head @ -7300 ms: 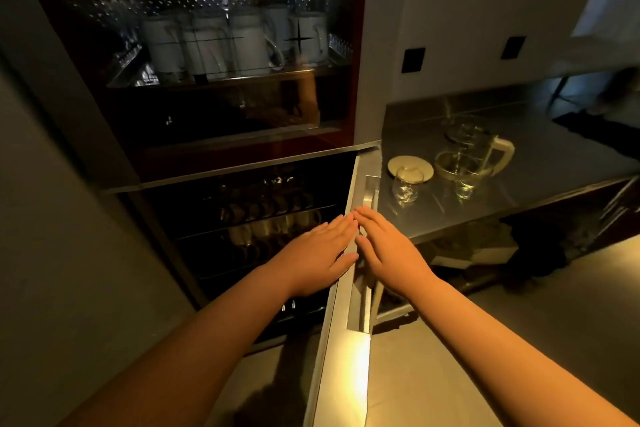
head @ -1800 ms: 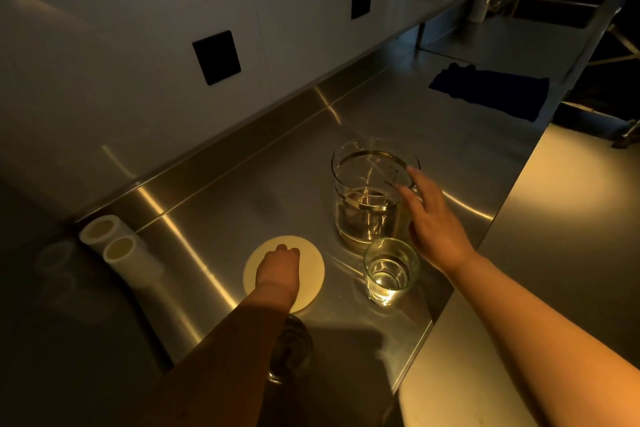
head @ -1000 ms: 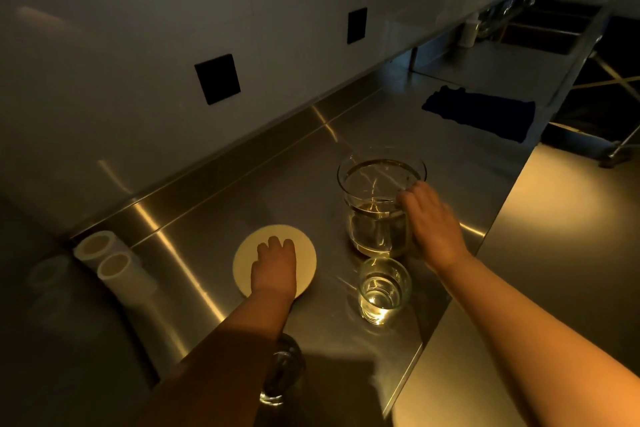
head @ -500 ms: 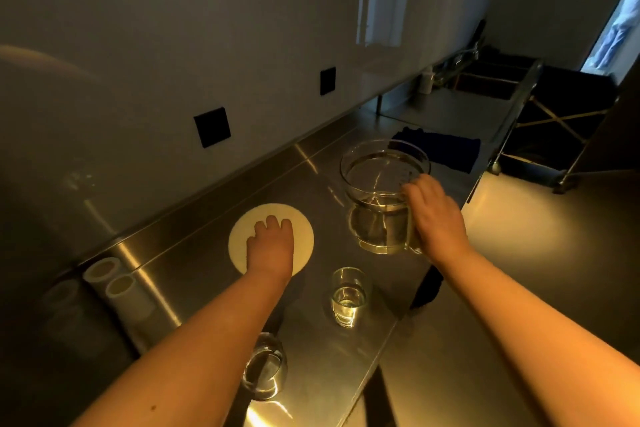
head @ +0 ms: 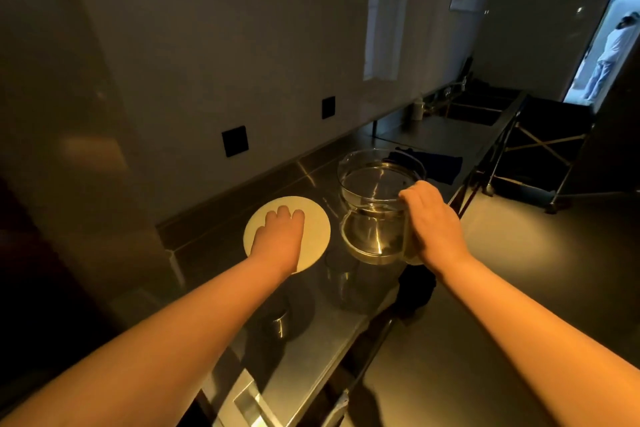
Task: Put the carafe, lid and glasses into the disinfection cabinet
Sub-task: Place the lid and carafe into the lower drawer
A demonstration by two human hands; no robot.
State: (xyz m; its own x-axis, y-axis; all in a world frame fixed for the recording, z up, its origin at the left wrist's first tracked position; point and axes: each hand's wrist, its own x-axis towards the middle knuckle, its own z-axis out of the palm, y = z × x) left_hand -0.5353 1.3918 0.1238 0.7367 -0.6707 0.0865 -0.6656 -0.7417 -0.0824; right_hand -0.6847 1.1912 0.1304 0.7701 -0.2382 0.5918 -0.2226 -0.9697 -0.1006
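Glass carafe (head: pixel 375 208) upright, mouth up, handle twd the person, held above the steel desk (head: pixel 311 333) w/ right hand (head: pixel 433 222) wrapped round the handle. Left hand (head: pixel 278 236) grips the round lid (head: pixel 311 229), face tilted twd camera.

We are seeing a dark cloth (head: pixel 438 163) lying on the steel counter (head: pixel 304 343). Two black wall plates (head: pixel 235 141) are sitting above it, and a person in white (head: pixel 614 52) is standing in the far doorway.

dim room, steel counter (head: pixel 304 350), grey wall (head: pixel 214 45).
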